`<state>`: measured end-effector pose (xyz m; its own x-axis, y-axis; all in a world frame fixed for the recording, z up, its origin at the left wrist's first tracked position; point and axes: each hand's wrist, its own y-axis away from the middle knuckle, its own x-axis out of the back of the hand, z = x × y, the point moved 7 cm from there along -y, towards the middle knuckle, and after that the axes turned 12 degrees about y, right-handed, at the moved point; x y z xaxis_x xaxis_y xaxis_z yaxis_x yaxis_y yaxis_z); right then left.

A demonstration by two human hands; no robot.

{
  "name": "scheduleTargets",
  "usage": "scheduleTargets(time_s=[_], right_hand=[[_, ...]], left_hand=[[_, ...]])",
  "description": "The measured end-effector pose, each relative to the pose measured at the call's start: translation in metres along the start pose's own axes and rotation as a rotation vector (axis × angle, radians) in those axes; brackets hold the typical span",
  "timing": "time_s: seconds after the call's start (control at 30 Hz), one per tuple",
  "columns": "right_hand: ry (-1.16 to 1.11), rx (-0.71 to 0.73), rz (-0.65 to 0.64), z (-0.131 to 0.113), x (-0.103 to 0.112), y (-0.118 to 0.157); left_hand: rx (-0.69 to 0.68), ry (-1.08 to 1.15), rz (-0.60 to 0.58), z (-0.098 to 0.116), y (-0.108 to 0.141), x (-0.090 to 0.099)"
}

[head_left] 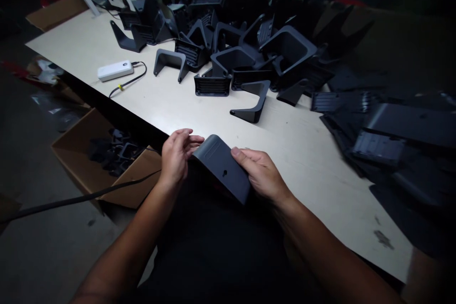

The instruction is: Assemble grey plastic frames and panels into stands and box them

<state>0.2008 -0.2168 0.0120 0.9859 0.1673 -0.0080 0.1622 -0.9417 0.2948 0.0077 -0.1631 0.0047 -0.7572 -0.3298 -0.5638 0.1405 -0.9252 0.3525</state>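
Observation:
A dark grey bent plastic part [228,171] with a keyhole-shaped slot is held tilted at the table's front edge. My right hand [261,171] grips its right side, thumb on the upper face and the other fingers mostly hidden. At the part's upper left end is my left hand [178,154], its fingers curled and a little apart; whether the fingertips touch the part I cannot tell. Beyond the hands, a dark U-shaped bracket [261,104] lies on the pale table [285,142].
Many dark brackets [235,59] are heaped at the back. A white power bank [115,71] with a cable lies at left. Below the edge, a cardboard box [78,147] holds dark parts, and a black strap [85,197] crosses it. Dark panels [409,123] are at right.

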Motion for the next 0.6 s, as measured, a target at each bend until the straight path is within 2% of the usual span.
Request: scheduleTargets(time_s=[0.03,0.1,0.23,0.33,0.4,0.47,0.5,0.53,0.6], right_hand=[[0.011,-0.019,-0.018,0.0,0.001,-0.001],[0.03,-0.042,-0.064,-0.002,0.0,-0.003],[0.104,-0.025,-0.119,-0.009,-0.005,-0.01],[0.232,0.1,-0.03,-0.024,0.002,-0.016],[0.37,0.228,0.174,-0.041,0.019,-0.015],[0.467,0.322,0.406,-0.056,0.041,-0.007],[0.47,0.341,0.477,-0.06,0.05,-0.003],[0.442,0.338,0.495,-0.061,0.055,0.0],[0.336,0.271,0.375,-0.054,0.054,0.002]], left_hand=[[-0.043,-0.074,-0.05,0.005,0.0,0.001],[-0.031,-0.205,-0.171,0.011,0.001,-0.002],[0.17,-0.409,-0.436,0.008,0.012,-0.011],[0.323,-0.526,-0.579,0.002,0.02,-0.011],[0.297,-0.519,-0.566,0.005,0.018,-0.006],[0.176,-0.46,-0.47,0.015,0.012,0.003],[0.109,-0.43,-0.415,0.02,0.009,0.008],[0.049,-0.402,-0.37,0.024,0.008,0.012],[-0.049,-0.347,-0.305,0.029,0.009,0.018]])
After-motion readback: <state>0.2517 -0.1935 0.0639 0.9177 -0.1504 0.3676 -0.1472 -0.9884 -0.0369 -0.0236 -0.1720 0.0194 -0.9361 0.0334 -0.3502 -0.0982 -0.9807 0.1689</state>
